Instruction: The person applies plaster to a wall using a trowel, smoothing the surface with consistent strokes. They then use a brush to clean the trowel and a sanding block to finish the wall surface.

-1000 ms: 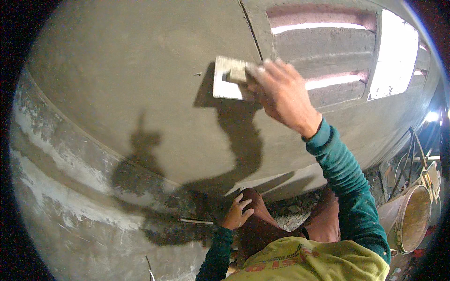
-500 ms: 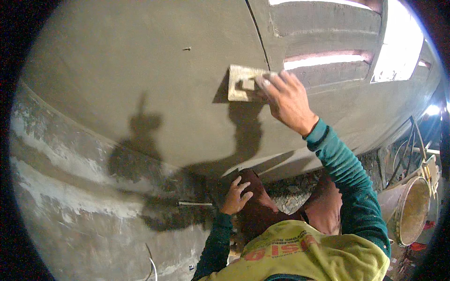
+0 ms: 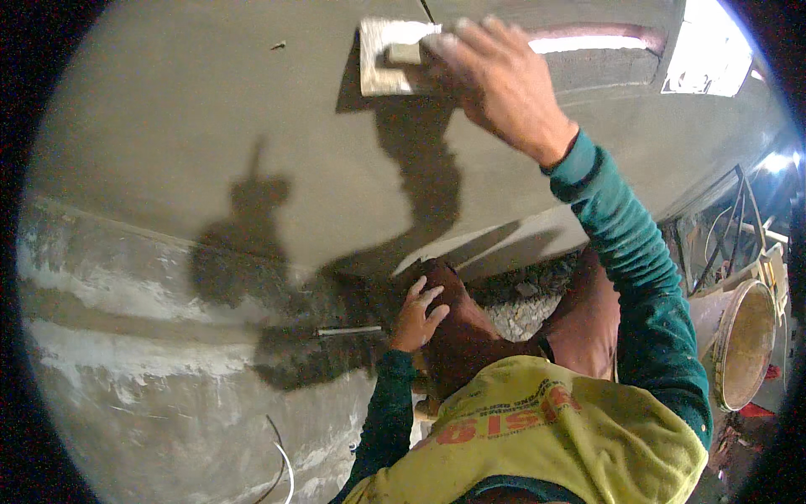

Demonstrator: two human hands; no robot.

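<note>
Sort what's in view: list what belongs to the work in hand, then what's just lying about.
In the work:
hand float, gripped by the right hand
grey wall behind it

Apparently just lying about, untouched:
bucket, far right
thin pale strip, beside the left hand
white cable-like strand, lower left

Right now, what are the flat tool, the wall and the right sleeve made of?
The flat tool in the right hand might be metal or plastic: pale, smeared, partly shiny. The wall looks like cement plaster: grey, matte, fairly smooth. The right sleeve seems soft green cloth, matte, bunching into folds.
</note>
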